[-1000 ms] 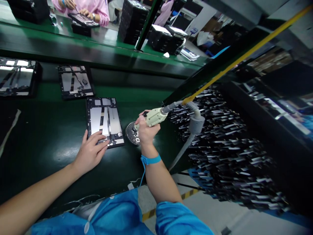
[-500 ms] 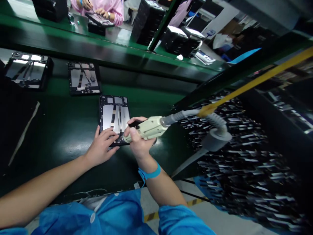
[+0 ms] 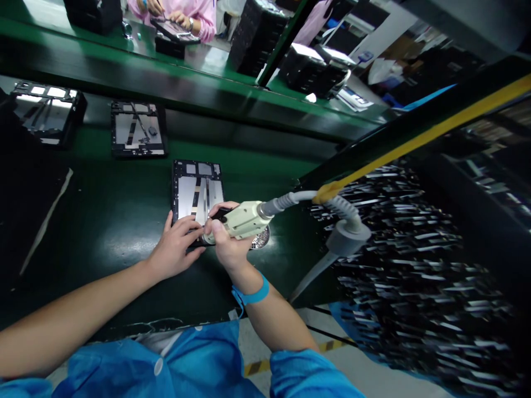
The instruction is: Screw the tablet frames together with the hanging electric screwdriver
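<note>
My right hand (image 3: pixel 232 243) is wrapped round a pale green power screwdriver (image 3: pixel 244 220), whose grey cable runs off to the right. The tool's front end is over the lower edge of a black-framed device (image 3: pixel 186 190) with a silver inside. My left hand (image 3: pixel 175 246) lies at the device's lower left edge, its fingers spread and fingertips beside the tool's front end. The exact tip is hidden by my fingers. A round dish of small metal parts (image 3: pixel 261 237) shows partly behind my right hand.
Two similar devices (image 3: pixel 139 130) (image 3: pixel 47 113) lie at the back left of the green bench (image 3: pixel 116 204). A dark cloth or bag (image 3: pixel 29 193) is at far left. Many dark and silver strips (image 3: pixel 415 265) fill the right side. Across the bench, a person's hands (image 3: pixel 178 21) work.
The screwdriver and my right hand have shifted slightly left along the device's lower edge. More of the round dish shows. The cable has swung left, and the whole view has shifted a little.
</note>
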A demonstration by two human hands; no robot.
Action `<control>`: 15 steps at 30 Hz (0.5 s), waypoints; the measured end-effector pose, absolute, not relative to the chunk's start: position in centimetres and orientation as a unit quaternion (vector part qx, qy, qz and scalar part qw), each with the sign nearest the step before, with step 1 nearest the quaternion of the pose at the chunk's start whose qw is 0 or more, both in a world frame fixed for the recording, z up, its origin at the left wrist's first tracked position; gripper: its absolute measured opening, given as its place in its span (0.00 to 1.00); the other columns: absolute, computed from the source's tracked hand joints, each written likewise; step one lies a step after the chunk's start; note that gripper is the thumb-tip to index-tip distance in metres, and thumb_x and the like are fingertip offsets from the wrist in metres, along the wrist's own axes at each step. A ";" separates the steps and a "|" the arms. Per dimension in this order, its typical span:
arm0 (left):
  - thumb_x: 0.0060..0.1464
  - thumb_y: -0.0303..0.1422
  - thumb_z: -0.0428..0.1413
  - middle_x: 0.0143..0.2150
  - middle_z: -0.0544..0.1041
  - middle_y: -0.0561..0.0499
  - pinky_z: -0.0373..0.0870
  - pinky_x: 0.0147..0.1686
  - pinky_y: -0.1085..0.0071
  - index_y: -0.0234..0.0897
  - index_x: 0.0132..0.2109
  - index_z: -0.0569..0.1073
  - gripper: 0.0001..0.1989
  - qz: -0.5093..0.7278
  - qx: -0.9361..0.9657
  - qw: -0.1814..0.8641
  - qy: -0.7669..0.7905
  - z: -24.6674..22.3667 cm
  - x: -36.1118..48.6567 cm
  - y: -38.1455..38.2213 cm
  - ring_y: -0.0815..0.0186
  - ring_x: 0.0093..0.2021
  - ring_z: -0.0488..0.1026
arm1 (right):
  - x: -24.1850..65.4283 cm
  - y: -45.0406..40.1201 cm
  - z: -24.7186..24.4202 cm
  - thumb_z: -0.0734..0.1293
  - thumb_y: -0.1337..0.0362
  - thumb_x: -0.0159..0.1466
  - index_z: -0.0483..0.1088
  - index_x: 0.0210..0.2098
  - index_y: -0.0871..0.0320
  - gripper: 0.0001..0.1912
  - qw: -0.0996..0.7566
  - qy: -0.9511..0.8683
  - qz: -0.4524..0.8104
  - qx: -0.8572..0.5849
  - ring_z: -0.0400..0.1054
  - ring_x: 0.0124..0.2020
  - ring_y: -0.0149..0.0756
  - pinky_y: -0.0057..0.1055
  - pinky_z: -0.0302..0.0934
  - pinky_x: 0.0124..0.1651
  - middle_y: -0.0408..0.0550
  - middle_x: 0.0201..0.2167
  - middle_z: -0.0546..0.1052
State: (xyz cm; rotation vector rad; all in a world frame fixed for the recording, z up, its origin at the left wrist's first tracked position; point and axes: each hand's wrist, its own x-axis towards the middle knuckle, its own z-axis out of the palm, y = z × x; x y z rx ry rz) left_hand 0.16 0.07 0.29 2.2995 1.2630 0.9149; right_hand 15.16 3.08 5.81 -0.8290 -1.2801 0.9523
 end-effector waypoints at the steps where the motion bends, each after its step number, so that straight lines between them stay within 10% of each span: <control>1: 0.63 0.34 0.59 0.58 0.75 0.43 0.36 0.72 0.38 0.41 0.59 0.74 0.18 0.322 0.813 0.182 0.448 0.3 0.1 0.1 0.51 0.66 0.66 | 15.1 3.0 5.8 0.71 0.61 0.64 0.68 0.47 0.55 0.13 0.617 -0.559 0.414 -0.367 0.73 0.35 0.34 0.36 0.74 0.40 0.46 0.39 0.74; 15: 0.63 0.32 0.57 0.60 0.74 0.44 0.42 0.70 0.35 0.45 0.61 0.72 0.20 0.276 0.821 0.145 0.479 -0.7 0.8 1.2 0.52 0.68 0.64 | 16.3 3.3 5.4 0.70 0.63 0.64 0.68 0.46 0.55 0.12 0.606 -0.575 0.385 -0.394 0.71 0.29 0.30 0.29 0.71 0.32 0.47 0.39 0.76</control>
